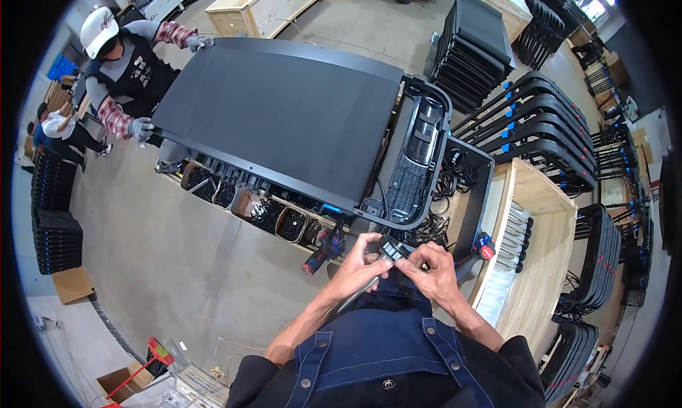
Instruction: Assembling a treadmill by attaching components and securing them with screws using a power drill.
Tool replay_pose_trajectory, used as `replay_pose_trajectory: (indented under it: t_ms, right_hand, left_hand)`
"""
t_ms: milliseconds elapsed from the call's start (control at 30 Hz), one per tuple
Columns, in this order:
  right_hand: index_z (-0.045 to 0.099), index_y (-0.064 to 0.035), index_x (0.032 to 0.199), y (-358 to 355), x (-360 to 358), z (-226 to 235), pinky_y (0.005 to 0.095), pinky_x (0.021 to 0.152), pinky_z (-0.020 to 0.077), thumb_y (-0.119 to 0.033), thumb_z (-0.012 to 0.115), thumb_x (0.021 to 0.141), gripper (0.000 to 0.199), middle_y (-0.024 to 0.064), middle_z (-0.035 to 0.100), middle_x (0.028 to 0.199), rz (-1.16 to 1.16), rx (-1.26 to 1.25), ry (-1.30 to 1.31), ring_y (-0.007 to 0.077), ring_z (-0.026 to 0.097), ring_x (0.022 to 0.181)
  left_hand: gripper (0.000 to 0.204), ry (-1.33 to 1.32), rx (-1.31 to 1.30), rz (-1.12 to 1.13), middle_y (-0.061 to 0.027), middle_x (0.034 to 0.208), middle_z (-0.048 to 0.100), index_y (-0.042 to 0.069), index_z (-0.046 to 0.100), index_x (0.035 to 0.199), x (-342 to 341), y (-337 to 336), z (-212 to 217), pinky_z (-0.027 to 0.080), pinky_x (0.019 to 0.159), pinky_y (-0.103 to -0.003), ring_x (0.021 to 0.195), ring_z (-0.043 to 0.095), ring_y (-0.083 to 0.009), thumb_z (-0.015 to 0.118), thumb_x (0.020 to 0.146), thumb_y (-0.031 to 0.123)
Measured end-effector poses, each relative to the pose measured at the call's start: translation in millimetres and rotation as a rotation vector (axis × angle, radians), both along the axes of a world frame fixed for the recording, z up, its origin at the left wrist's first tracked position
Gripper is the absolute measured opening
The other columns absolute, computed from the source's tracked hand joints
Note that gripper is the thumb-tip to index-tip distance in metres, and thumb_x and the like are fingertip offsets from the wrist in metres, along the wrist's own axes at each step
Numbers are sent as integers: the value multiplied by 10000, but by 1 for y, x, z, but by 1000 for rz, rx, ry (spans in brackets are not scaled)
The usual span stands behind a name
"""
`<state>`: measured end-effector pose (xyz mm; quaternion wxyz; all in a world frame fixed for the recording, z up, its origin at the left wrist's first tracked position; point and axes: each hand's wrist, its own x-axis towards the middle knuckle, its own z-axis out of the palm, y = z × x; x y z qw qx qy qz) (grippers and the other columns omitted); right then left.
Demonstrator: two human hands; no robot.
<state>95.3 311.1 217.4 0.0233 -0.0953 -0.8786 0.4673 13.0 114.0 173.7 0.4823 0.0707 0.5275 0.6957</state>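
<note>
My left hand [361, 266] and my right hand [433, 269] meet close in front of my chest, both pinching a small dark rectangular part [392, 250] between the fingertips. Just beyond them lies a large black flat panel [284, 113] on a workbench, with an open black housing [419, 159] of ribbed parts and cables at its right end. A second person in a white cap and grey gloves [142, 129] grips the panel's far left edge with both hands.
Bins of black screws and small parts [256, 209] line the bench's near side, with a red power drill [323, 250] beside them. A wooden crate [540, 252] stands to my right. Stacks of black frames [540, 124] and panels [57, 230] surround the area.
</note>
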Motion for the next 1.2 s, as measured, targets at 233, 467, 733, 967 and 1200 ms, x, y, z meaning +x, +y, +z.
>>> replay_pose_trajectory:
  t_ms: [233, 467, 733, 967, 1200]
  right_hand:
    - [597, -53, 1082, 8, -24, -14, 353, 678, 465, -437, 897, 682, 631, 19, 550, 667, -45, 21, 131, 197, 560, 683]
    - [493, -71, 1380, 51, -83, 16, 446, 906, 485, -368, 904, 668, 874, 150, 577, 1174, 185, 81, 78, 346, 584, 1060]
    - [587, -46, 1259, 151, -243, -35, 323, 944, 483, -103, 682, 831, 442, 100, 653, 1147, -287, -408, 388, 192, 610, 1048]
    - [533, -27, 1186, 258, -373, -92, 275, 360, 466, -481, 631, 959, 518, 76, 603, 756, -570, -514, 153, 143, 566, 456]
    - [507, 47, 1237, 280, -431, -81, 292, 405, 521, -577, 621, 921, 709, 132, 638, 847, -596, -391, 29, 174, 595, 475]
  left_hand:
    - [673, -257, 369, 37, -110, 829, 610, 140, 265, 1489, -20, 5, 11, 442, 453, -244, 543, 571, -126, 633, 989, 398]
    - [623, 394, -65, 120, -94, 809, 628, 28, 441, 1371, -68, 74, -20, 449, 488, -288, 537, 557, -123, 690, 946, 408]
    - [538, 1202, -539, -253, -262, 1074, 667, 29, 603, 1216, -257, 230, 85, 540, 810, -507, 933, 661, -455, 628, 899, 462]
    - [359, 1415, -638, -12, -172, 1107, 622, 53, 611, 1146, -334, 259, 36, 507, 904, -505, 1084, 612, -365, 613, 937, 344]
    - [331, 1716, -856, -287, -172, 1109, 586, 28, 585, 1069, -439, 207, -10, 479, 916, -499, 1078, 594, -357, 664, 901, 301]
